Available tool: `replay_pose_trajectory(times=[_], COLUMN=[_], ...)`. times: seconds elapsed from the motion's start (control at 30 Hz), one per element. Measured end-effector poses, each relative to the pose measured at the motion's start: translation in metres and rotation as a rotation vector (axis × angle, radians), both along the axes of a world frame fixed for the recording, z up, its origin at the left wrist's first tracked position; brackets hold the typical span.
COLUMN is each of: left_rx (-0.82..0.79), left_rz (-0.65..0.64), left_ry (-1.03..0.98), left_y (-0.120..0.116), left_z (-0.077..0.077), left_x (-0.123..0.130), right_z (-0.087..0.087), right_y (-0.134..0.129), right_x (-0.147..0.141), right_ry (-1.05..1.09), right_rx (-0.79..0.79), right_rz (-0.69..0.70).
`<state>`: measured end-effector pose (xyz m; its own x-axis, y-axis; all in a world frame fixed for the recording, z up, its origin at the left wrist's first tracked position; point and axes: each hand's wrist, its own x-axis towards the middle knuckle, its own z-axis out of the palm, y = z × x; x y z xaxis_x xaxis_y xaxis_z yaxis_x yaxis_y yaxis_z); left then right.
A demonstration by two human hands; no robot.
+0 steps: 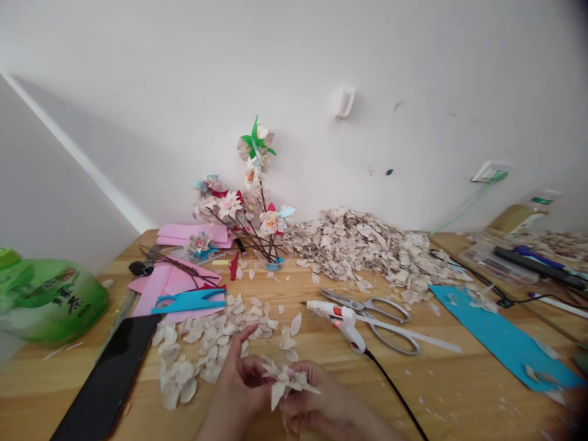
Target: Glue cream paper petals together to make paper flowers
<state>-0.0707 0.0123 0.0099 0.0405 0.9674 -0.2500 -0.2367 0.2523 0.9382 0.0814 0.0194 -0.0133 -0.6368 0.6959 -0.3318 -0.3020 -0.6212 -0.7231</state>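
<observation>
Near the front of the table, a pale handmade flower (290, 381) with pointed petals and a pinkish centre sits between my hands. My right hand (328, 398) is closed around its underside, the fingertips partly hidden below the petals. On the other side, my left hand (239, 383) has its index finger raised, while its thumb and another finger close in on the flower's left edge. Loose whitish petals (214, 337) lie scattered just beyond my left hand. A white glue gun (337, 313) with a lit red spot rests ahead of my right hand, its black cord trailing toward me.
Silver scissors (390, 309) lie beside the glue gun. A large petal heap (362, 245) and finished flowers on stems (257, 214) stand by the wall. Blue sheet (496, 337) is right; phone (110, 373), pink paper (156, 285) and green bottle (50, 300) are left.
</observation>
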Motion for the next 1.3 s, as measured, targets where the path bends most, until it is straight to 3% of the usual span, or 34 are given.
replay_pose_trajectory(times=[0.17,0.37,0.6,0.8,0.93,1.07,1.3], left_rx=[0.030,0.121,0.119,0.067,0.057,0.010,0.109], left_rz=[0.029,0.137,0.110,-0.004,-0.010,-0.033,-0.075], left_ry=[0.062,0.052,0.049,-0.152,-0.259,-0.328,-0.187], left_y=[0.001,-0.006,-0.014,-0.017,-0.015,-0.012,-0.012], left_z=[-0.002,0.000,0.000,-0.010,-0.015,-0.018,-0.026], left_x=[-0.001,0.004,0.003,0.007,0.009,0.009,0.004], right_z=[0.000,-0.002,0.008,0.010,0.007,0.008,0.007], right_y=[-0.001,0.002,0.005,0.008,0.010,0.010,0.009], right_x=[-0.002,-0.007,0.000,0.007,0.011,0.012,0.014], right_ry=[-0.053,-0.171,-0.257,-0.569,-0.727,-0.759,-0.763], right_rx=[0.049,0.211,0.410,0.910,1.088,1.098,1.073], right_rz=[-0.039,-0.193,-0.359,-0.497,-0.489,-0.475,-0.420])
